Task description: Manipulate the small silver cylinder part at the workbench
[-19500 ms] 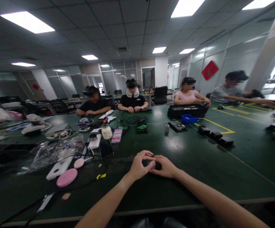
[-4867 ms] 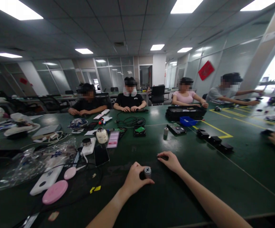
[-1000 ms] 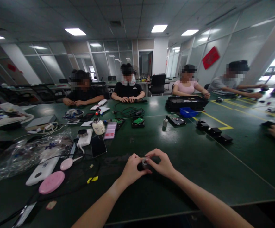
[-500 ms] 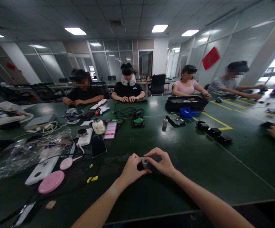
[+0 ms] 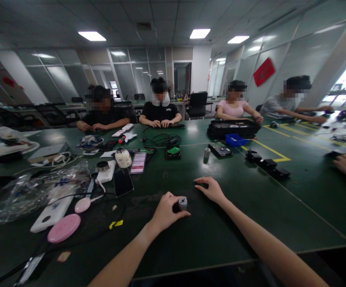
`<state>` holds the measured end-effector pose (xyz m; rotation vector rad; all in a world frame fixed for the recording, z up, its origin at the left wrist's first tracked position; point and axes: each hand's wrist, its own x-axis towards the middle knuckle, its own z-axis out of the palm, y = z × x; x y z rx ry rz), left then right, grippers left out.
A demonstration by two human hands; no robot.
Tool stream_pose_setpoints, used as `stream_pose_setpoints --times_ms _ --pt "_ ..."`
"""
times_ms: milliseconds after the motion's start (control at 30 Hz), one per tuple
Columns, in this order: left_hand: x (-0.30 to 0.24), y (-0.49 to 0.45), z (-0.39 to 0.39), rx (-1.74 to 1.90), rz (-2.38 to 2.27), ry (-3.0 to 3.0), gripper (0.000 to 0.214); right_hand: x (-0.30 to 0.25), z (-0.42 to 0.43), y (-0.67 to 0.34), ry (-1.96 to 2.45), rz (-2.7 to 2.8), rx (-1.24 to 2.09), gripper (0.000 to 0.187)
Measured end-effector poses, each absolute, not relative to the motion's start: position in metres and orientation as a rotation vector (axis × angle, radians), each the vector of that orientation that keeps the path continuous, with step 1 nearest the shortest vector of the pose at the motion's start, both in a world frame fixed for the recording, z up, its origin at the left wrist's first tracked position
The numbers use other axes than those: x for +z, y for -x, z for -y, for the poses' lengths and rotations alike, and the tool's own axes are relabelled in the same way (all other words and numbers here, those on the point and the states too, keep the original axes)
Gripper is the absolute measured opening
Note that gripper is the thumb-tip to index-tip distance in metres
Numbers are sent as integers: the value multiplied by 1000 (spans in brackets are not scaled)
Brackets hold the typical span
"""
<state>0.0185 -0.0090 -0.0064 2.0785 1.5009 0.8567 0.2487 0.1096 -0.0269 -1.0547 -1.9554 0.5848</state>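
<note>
My left hand [image 5: 166,212] is closed around the side of a small grey metal cylinder [image 5: 182,204] that looks like a small motor. It stands upright, and dark openings show in its top face. The thumb lies along its near side, and the fingers are behind it. My right hand [image 5: 212,190] is up and to the right of the cylinder, low over the green table [image 5: 220,227]. Its thumb and fingers are apart, with nothing visible between them. Farther off, a similar metal cylinder [image 5: 206,153] stands beside a hard drive [image 5: 220,150].
Left lie a black phone [image 5: 123,183], a pink round case [image 5: 64,228], a white power bank [image 5: 53,212], plastic wrap and cables. Ahead are a drive with a green board [image 5: 173,152], a blue tray [image 5: 236,140] and black blocks [image 5: 267,164]. Several people sit around the table.
My right hand has let go of the cylinder's top and moved up and to the right. My left hand keeps its hold, and the cylinder's top is now uncovered.
</note>
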Motion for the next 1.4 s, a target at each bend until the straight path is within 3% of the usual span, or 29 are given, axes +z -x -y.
stream_pose_setpoints --times_ms 167,333,567,867,1100,1400 --pt "-6 -19 9 867 -1494 -2086 55 -20 -102 -242 1006 1845 663 9" --pt "-6 -19 10 885 -1498 -2092 53 -4 -66 -220 808 1760 793 14" --pt "-9 -18 8 901 -1514 -2094 41 6 -30 -198 623 1862 893 6" --pt "-8 -18 10 899 -1490 -2114 46 7 -35 -201 662 1937 781 2" --pt "-8 -17 9 885 -1487 -2132 46 15 -32 -208 657 1970 714 22" --pt "-5 -19 10 885 -1511 -2130 41 10 -35 -203 655 1970 640 7"
